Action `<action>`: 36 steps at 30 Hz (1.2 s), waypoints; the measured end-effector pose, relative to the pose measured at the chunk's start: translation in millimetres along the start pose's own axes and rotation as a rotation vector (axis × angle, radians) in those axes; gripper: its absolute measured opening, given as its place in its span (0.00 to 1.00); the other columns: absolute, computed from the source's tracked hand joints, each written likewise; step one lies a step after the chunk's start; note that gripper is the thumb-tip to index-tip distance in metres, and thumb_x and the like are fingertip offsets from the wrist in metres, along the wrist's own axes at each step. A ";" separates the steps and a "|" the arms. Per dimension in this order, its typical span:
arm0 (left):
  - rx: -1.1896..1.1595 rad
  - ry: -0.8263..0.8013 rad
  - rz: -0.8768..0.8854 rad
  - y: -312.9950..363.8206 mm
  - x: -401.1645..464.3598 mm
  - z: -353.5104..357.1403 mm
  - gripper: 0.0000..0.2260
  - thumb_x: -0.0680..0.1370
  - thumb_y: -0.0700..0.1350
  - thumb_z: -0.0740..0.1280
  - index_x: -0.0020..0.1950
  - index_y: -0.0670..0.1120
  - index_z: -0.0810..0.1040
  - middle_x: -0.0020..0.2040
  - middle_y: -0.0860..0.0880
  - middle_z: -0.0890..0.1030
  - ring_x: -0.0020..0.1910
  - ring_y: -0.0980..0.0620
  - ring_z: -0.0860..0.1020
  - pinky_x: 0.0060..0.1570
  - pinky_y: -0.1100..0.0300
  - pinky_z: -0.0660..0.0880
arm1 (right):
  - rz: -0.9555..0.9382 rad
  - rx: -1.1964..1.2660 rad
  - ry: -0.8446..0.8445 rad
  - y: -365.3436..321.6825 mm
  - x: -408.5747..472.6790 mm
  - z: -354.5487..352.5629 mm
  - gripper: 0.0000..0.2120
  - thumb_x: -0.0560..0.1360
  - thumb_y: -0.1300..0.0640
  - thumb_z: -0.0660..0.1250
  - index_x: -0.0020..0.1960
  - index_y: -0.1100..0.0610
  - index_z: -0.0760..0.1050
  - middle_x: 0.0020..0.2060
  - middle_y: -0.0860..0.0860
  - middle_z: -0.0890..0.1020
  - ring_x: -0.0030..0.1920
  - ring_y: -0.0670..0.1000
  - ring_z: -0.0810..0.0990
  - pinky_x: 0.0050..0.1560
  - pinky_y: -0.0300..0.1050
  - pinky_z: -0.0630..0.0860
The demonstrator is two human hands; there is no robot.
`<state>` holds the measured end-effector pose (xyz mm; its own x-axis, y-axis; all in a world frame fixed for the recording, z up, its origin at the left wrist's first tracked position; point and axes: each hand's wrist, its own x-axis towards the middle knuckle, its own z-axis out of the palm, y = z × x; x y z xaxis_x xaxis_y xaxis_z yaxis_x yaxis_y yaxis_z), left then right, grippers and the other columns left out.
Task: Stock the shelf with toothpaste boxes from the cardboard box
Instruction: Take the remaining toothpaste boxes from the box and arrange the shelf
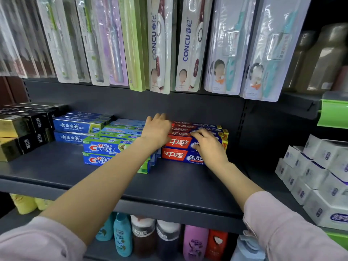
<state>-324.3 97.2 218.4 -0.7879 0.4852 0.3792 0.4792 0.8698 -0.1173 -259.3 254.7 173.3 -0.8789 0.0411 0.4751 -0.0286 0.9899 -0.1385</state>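
Note:
A stack of red and blue toothpaste boxes (180, 144) lies on the dark grey shelf (169, 181), right of centre. My left hand (157, 131) presses against the stack's left end, its fingers reaching toward the back. My right hand (207, 146) rests on top of the front upper box, fingers curled over its front edge. To the left of the stack lie green and blue Crest boxes (105, 147), partly hidden by my left forearm. The cardboard box is not in view.
Blue toothpaste boxes (75, 127) and black and gold boxes (20, 132) lie further left. Toothbrush packs (160, 44) hang just above. White cartons (320, 176) are stacked at the right. Bottles (169, 240) stand on the shelf below.

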 end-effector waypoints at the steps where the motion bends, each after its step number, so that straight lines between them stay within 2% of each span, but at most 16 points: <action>1: -0.026 -0.011 0.024 2.5 0.2 1.2 0.24 0.73 0.50 0.71 0.66 0.44 0.70 0.66 0.44 0.70 0.66 0.44 0.68 0.63 0.50 0.65 | -0.004 -0.003 0.008 0.1 0.2 0.7 0.23 0.78 0.56 0.62 0.72 0.55 0.64 0.69 0.52 0.68 0.70 0.53 0.66 0.67 0.48 0.66; 3: -0.055 -0.102 0.066 9.0 1.9 4.2 0.32 0.71 0.52 0.73 0.70 0.44 0.64 0.68 0.44 0.70 0.67 0.44 0.68 0.64 0.50 0.66 | -0.025 -0.081 0.000 1.5 -2.6 1.8 0.26 0.78 0.53 0.63 0.74 0.53 0.61 0.71 0.51 0.66 0.72 0.53 0.62 0.72 0.49 0.59; 5: -0.032 -0.173 0.079 14.5 3.5 8.8 0.33 0.72 0.54 0.72 0.72 0.45 0.63 0.69 0.44 0.70 0.68 0.44 0.68 0.65 0.50 0.65 | -0.006 -0.204 0.026 4.9 -9.7 3.0 0.31 0.76 0.47 0.65 0.75 0.50 0.57 0.74 0.52 0.60 0.76 0.54 0.54 0.74 0.57 0.48; 7: -0.030 -0.173 0.064 15.4 4.0 15.2 0.30 0.73 0.53 0.71 0.72 0.47 0.64 0.69 0.45 0.71 0.68 0.43 0.69 0.66 0.50 0.65 | 0.139 -0.186 0.105 11.6 -18.0 2.6 0.37 0.74 0.43 0.67 0.76 0.49 0.53 0.75 0.57 0.56 0.77 0.57 0.48 0.73 0.63 0.48; 10: -0.120 -0.152 0.036 16.5 4.5 22.1 0.31 0.74 0.50 0.71 0.73 0.45 0.63 0.71 0.43 0.68 0.70 0.43 0.66 0.67 0.51 0.64 | 0.396 0.187 0.142 28.2 -20.2 -2.1 0.48 0.69 0.42 0.72 0.77 0.53 0.47 0.74 0.64 0.51 0.76 0.62 0.50 0.74 0.57 0.55; 12: -0.177 -0.190 0.038 21.8 6.5 24.5 0.38 0.71 0.53 0.73 0.75 0.43 0.59 0.75 0.41 0.60 0.75 0.42 0.58 0.72 0.50 0.58 | 0.479 0.428 0.048 40.7 -14.4 -4.2 0.54 0.65 0.44 0.76 0.78 0.53 0.43 0.76 0.62 0.50 0.76 0.60 0.53 0.73 0.54 0.58; 13: -0.195 -0.209 0.048 25.3 8.0 26.0 0.42 0.70 0.54 0.74 0.76 0.43 0.56 0.77 0.41 0.57 0.76 0.42 0.54 0.74 0.49 0.55 | 0.484 0.479 0.006 46.0 -10.7 -3.2 0.56 0.64 0.45 0.77 0.78 0.54 0.43 0.76 0.60 0.52 0.75 0.59 0.55 0.72 0.53 0.59; 16: -0.198 -0.252 0.056 31.1 12.5 32.3 0.45 0.70 0.53 0.74 0.78 0.49 0.49 0.79 0.44 0.50 0.77 0.41 0.47 0.75 0.44 0.49 | 0.462 0.499 -0.010 51.6 -4.4 1.4 0.55 0.60 0.43 0.79 0.76 0.56 0.52 0.72 0.56 0.65 0.71 0.57 0.66 0.69 0.55 0.67; 19: -0.203 -0.241 0.048 29.1 17.0 38.9 0.44 0.71 0.51 0.74 0.78 0.52 0.49 0.79 0.44 0.50 0.77 0.41 0.47 0.75 0.43 0.51 | 0.438 0.492 0.014 58.0 -2.0 10.2 0.51 0.56 0.38 0.78 0.71 0.55 0.62 0.65 0.55 0.72 0.64 0.56 0.73 0.63 0.56 0.73; 22: -0.219 -0.222 0.037 27.5 19.6 40.2 0.44 0.69 0.51 0.75 0.78 0.54 0.52 0.78 0.43 0.54 0.77 0.40 0.51 0.74 0.42 0.54 | 0.408 0.489 0.020 60.8 -1.3 12.0 0.55 0.51 0.31 0.73 0.71 0.53 0.62 0.65 0.54 0.74 0.63 0.56 0.75 0.62 0.56 0.74; 26: -0.213 -0.225 0.027 26.7 21.3 38.1 0.45 0.67 0.53 0.76 0.77 0.54 0.53 0.77 0.42 0.56 0.76 0.39 0.54 0.73 0.43 0.57 | 0.405 0.429 -0.008 54.6 -3.1 3.9 0.48 0.60 0.40 0.77 0.72 0.55 0.62 0.65 0.56 0.73 0.63 0.57 0.74 0.63 0.53 0.74; 32: -0.110 -0.227 0.019 26.9 15.9 36.9 0.46 0.67 0.52 0.76 0.77 0.52 0.51 0.75 0.41 0.58 0.75 0.39 0.55 0.71 0.44 0.59 | 0.396 0.412 -0.024 49.5 -2.7 0.9 0.47 0.61 0.40 0.77 0.73 0.54 0.61 0.66 0.56 0.72 0.64 0.56 0.73 0.63 0.51 0.73; 36: -0.091 -0.187 0.003 25.0 16.0 36.9 0.47 0.66 0.55 0.77 0.77 0.51 0.53 0.74 0.42 0.60 0.73 0.40 0.58 0.70 0.45 0.61 | 0.395 0.397 -0.043 45.4 -1.8 -1.4 0.49 0.61 0.40 0.77 0.74 0.54 0.60 0.67 0.55 0.72 0.65 0.55 0.73 0.63 0.52 0.74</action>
<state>-339.2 130.0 187.7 -0.8404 0.5034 0.2008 0.5081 0.8607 -0.0312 -258.4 299.7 167.4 -0.8777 0.3845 0.2861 0.1368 0.7731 -0.6193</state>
